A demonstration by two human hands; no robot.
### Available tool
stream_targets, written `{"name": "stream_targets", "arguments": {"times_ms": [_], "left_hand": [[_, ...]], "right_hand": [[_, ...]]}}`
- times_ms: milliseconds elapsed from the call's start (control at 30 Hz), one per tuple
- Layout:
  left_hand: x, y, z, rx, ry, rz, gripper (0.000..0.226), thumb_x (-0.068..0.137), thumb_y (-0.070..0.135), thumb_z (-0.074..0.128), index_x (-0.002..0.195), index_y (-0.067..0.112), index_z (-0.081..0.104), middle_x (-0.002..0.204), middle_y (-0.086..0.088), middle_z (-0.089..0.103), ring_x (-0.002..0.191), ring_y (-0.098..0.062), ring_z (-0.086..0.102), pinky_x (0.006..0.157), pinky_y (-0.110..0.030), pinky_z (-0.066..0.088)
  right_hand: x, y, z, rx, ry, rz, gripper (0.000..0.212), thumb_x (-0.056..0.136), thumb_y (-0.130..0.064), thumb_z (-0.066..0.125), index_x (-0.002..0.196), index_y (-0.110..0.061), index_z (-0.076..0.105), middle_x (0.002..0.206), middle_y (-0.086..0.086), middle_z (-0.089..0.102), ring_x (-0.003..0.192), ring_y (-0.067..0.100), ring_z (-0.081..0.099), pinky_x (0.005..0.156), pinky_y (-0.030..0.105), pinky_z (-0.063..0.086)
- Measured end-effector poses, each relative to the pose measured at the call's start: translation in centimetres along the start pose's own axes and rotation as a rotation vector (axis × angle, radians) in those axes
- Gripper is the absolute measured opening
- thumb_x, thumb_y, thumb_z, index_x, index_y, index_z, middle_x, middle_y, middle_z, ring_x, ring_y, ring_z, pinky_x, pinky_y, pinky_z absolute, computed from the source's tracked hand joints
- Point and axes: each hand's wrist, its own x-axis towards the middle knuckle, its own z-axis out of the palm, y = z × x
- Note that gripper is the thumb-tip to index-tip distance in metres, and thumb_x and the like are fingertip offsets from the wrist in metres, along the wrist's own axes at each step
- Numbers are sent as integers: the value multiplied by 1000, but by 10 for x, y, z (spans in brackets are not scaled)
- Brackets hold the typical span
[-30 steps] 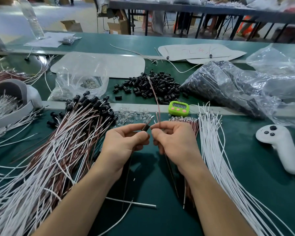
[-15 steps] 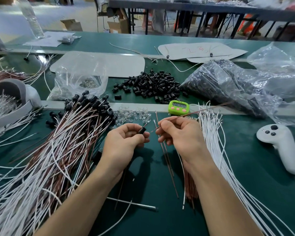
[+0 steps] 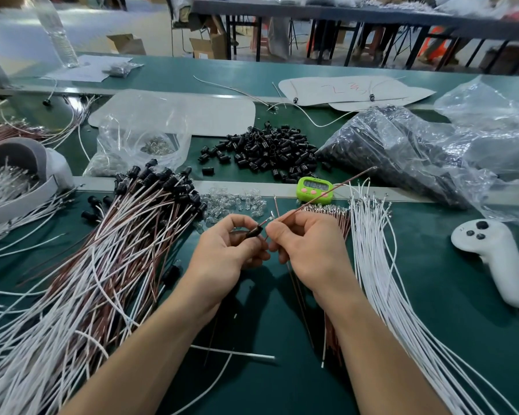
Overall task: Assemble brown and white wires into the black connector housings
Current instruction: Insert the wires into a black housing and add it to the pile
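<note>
You are pinching a black connector housing (image 3: 253,233) in the fingertips of your left hand (image 3: 222,250), just above the green bench (image 3: 426,265). Your right hand (image 3: 309,250) is pinching a brown wire (image 3: 336,190) close to its near end, right beside the housing. A bright metal terminal (image 3: 271,216) is sticking out between your 2 hands; I cannot tell which cavity it is lining up with.

The terminal is looking thin and easily bent, so you are risking a buckled crimp if you are feeding it in off-axis. The housing is small, dark, smooth and roughly cylindrical, probably moulded plastic, so it is likely to twist or slip under a light fingertip hold. The wire is slender and springy, and its long free tail is slanting up over the green timer (image 3: 313,187). It is risking a snag on the glinting tips of the white wires (image 3: 372,235) fanning out just to your right.
</note>
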Motion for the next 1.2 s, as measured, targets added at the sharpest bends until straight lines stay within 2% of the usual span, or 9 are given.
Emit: {"name": "stream_targets", "arguments": {"times_ms": [133, 233, 333, 567, 767, 933, 1033, 1200], "left_hand": [[1, 0, 0, -9, -12, -17, 20, 96, -8, 59, 100, 12, 58, 76, -10, 75, 65, -17, 71, 59, -20, 55], [0, -1, -1, 43, -9, 3, 23, 92, -9, 64, 97, 14, 62, 71, -9, 71, 62, -18, 67, 61, -22, 52], [1, -1, -2, 86, 27, 46, 26, 90, -11, 65, 94, 14, 64, 67, -6, 69, 59, -18, 61, 59, -20, 49], [4, 1, -5, 74, 134, 94, 25, 86, -11, 69, 94, 12, 66, 65, -4, 70, 59, -16, 62, 63, -20, 54], [8, 2, -15, 19, 237, 110, 26, 89, -10, 67, 97, 15, 64, 68, -3, 72, 60, -12, 66, 63, -18, 53], [3, -3, -4, 82, 166, 140, 21, 91, -4, 68, 99, 15, 67, 81, -8, 78, 75, -13, 72, 70, -19, 55], [1, -4, -3, 139, 126, 158, 21, 89, -5, 70, 96, 14, 69, 76, -8, 76, 70, -13, 69, 68, -18, 53], [2, -2, -3, 191, 125, 143, 24, 89, -6, 70, 94, 17, 69, 69, -4, 74, 63, -13, 64, 66, -18, 53]], "right_hand": [[1, 1, 1, -35, 22, -16, 21, 88, -23, 75, 74, -38, 75, 58, -4, 70, 45, 3, 56, 48, 17, 45], [2, 3, 2, -54, 51, -15, 10, 81, -36, 73, 73, -42, 75, 53, -5, 66, 46, 4, 56, 51, 20, 47], [2, 3, 2, -55, 60, -5, 9, 79, -41, 72, 71, -43, 75, 51, -5, 65, 45, 4, 53, 51, 21, 47], [2, 3, 3, -53, 83, 8, 28, 87, -34, 75, 60, -30, 71, 46, -6, 59, 42, 4, 45, 47, 18, 40], [4, 2, -1, 9, 137, 38, 32, 91, -26, 77, 61, -34, 72, 47, -6, 58, 44, 4, 44, 48, 16, 40], [2, 3, 6, -84, 92, 27, 31, 89, -28, 79, 62, -40, 71, 45, -8, 58, 40, 3, 43, 45, 17, 37], [2, 4, 7, -87, 80, 23, 31, 89, -28, 79, 60, -38, 72, 45, -7, 59, 40, 3, 44, 45, 15, 37], [1, 4, 9, -92, 91, 28, 34, 89, -28, 79, 57, -23, 69, 47, -4, 61, 40, 3, 44, 45, 16, 37]]}}
